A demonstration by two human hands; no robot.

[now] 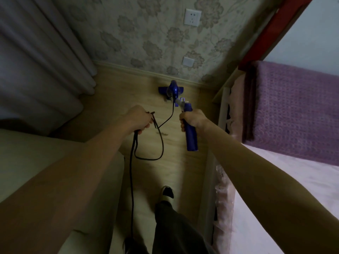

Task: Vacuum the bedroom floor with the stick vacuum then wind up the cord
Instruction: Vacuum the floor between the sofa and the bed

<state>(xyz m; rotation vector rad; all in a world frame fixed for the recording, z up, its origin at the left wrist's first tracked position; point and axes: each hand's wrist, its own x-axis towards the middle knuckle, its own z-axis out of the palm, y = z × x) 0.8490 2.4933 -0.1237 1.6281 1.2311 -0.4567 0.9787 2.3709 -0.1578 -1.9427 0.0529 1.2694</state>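
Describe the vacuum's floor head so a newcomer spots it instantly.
Start at the floral wallpapered wall and drop to its baseboard. The floor head sits on the wood floor just below: a flat blue bar, the only blue thing touching the floor.

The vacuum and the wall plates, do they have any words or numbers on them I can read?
No words or numbers can be read.
Blue stick vacuum: no label shows on the handle.
Wall socket: only plug holes, no writing.
Blank wall plate: plain.
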